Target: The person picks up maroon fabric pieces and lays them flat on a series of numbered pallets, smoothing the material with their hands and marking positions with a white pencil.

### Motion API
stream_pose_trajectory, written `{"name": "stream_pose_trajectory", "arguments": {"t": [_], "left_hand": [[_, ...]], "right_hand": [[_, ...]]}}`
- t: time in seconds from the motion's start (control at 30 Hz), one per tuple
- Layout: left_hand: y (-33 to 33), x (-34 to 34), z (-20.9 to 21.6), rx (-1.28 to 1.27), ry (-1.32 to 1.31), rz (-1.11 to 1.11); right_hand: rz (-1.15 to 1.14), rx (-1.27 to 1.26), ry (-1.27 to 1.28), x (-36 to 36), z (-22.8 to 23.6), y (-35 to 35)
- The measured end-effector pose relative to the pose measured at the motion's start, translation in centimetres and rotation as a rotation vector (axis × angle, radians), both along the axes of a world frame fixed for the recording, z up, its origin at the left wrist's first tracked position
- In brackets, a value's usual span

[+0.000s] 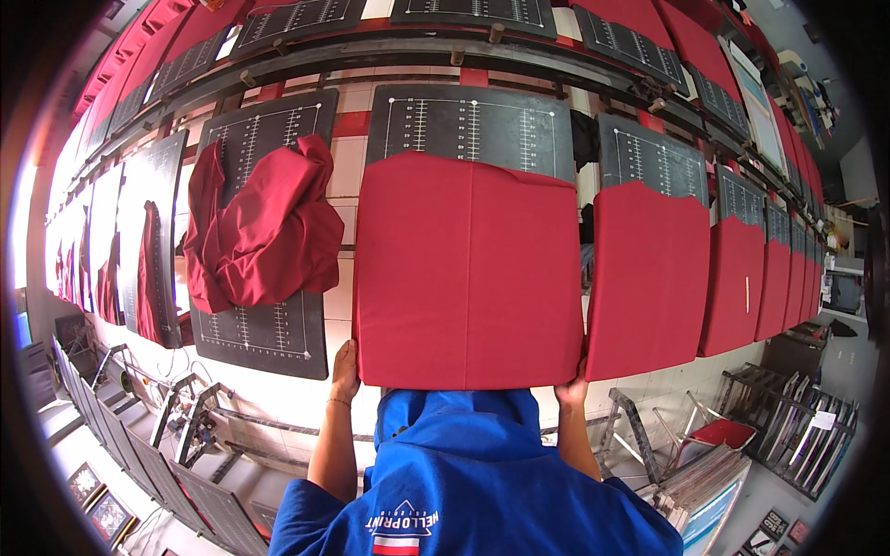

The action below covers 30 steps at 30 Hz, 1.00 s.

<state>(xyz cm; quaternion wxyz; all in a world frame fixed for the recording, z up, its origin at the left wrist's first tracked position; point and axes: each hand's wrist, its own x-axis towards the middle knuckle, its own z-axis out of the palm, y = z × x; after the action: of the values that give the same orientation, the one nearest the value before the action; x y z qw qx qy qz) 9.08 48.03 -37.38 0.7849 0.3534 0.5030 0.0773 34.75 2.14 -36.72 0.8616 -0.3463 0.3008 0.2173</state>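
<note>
Deep-red, smooth woven-looking cloth panel [468, 278] is laid over the flat dark-grey rectangular board with white ruled scales [473, 130]; only the board's far strip is left uncovered. A faint crease is seen down the panel's middle, and its far edge is slightly wavy.

Handling: cloth is judged light, soft and limp, not fragile, easily wrinkled or skewed if pulled unevenly. Best held by both near corners, with even tension.

Pose: the bare left hand [345, 372] is placed at the board's near-left corner, the bare right hand [573, 389] at its near-right corner. Both forearms are extended roughly parallel, elbows bent out past the blue short-sleeved shirt [464, 463]. Grip: each hand appears closed on the panel's edge; fingertips are partly hidden, so whether the board's rim is also pinched can't be confirmed.

Left of the board, a crumpled deep-red cloth heap [264, 227] is left on a similar dark ruled board [255, 338]. Right of it, another smooth red cloth sheet [649, 278] is spread.
</note>
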Motion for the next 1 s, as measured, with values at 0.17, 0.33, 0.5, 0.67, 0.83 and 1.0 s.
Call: {"name": "stream_pose_trajectory", "arguments": {"t": [0.17, 0.33, 0.5, 0.67, 0.83, 1.0], "left_hand": [[0.3, 0.0, 0.4, 0.005, -0.053, 0.014], [0.3, 0.9, 1.2, 0.004, -0.027, -0.03], [1.2, -0.1, -0.5, 0.091, 0.032, -0.058], [0.9, 1.3, -0.4, 0.143, 0.059, -0.055], [1.3, -1.9, -1.5, 0.26, 0.125, -0.125], [-1.7, -6.3, 0.5, 0.336, 0.413, -0.14]], "right_hand": [[0.006, -0.026, -0.034, -0.3, -0.1, 0.2], [0.071, -0.059, -0.021, -0.2, -0.5, -0.5], [1.032, -1.202, -0.118, -1.3, 7.2, -0.2], [1.002, -1.283, -1.302, 6.1, 17.2, 18.8], [1.285, -1.355, -2.076, 17.3, 11.5, 32.7], [1.133, -1.48, -1.852, 14.3, 12.0, 35.2]]}}
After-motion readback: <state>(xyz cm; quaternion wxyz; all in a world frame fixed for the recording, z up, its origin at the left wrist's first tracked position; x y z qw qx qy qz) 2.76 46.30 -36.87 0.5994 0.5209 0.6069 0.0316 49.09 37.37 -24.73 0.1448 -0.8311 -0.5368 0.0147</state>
